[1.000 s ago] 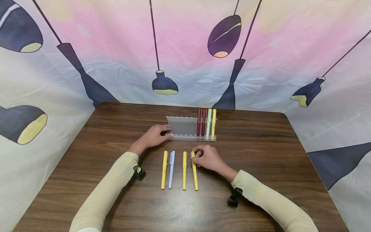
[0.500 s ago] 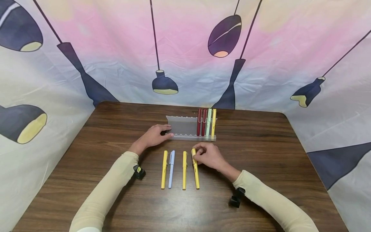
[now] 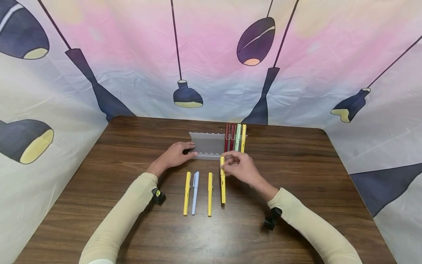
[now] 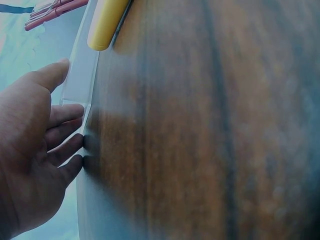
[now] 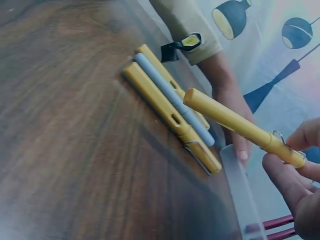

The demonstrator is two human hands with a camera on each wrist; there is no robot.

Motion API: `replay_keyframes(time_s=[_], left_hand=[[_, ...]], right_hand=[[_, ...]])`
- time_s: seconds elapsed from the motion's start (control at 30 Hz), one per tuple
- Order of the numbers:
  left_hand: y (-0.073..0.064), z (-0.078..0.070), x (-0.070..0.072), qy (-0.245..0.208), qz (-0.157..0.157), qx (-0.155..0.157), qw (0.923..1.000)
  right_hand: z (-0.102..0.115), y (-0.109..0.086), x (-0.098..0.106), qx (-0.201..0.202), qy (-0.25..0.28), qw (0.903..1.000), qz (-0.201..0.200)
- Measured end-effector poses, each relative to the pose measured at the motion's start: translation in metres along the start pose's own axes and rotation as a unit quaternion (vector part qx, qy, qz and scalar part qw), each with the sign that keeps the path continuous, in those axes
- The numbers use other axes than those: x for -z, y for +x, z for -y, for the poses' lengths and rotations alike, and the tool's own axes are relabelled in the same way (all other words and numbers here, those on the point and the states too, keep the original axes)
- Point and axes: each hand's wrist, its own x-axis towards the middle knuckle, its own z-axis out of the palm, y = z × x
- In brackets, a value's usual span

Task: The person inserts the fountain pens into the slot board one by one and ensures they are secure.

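My right hand (image 3: pixel 243 168) pinches a yellow capped pen (image 3: pixel 223 189) near its clip end, in front of the clear pen rack (image 3: pixel 207 142). In the right wrist view the held pen (image 5: pixel 227 120) is raised off the table, thumb and fingers on its cap. My left hand (image 3: pixel 176 153) touches the left end of the rack, its fingers relaxed in the left wrist view. Standing in the rack's right part are two dark red pens (image 3: pixel 226 137), a mint green pen (image 3: pixel 238 137) and a yellow pen (image 3: pixel 243 139); my right hand partly hides their lower ends.
Three pens lie side by side on the wooden table (image 3: pixel 148 227): a yellow one (image 3: pixel 187 194), a light blue one (image 3: pixel 195 194) and another yellow one (image 3: pixel 210 194). A patterned cloth (image 3: pixel 138 88) hangs behind and beside the table.
My right hand has lifted the rightmost yellow pen from the row and moved it away from me, closer to the rack. The left hand has stayed at the rack's left end.
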Motion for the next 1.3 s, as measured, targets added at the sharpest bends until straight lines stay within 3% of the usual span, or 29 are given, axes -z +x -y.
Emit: replay_keyframes(time_s=[0.43, 0.9, 1.3], left_hand=[[0.0, 0.002, -0.001, -0.005, 0.003, 0.0, 1.0], [0.003, 0.005, -0.003, -0.002, 0.002, 0.002, 1.0], [0.003, 0.003, 0.0, 0.003, -0.002, -0.011, 0.9999]], right_hand=[[0.015, 0.017, 0.015, 0.07, 0.023, 0.9972, -0.013], [0.024, 0.046, 0.034, 0.125, -0.066, 0.9886, -0.053], [0.024, 0.068, 0.037, 0.147, -0.086, 0.9804, -0.099]])
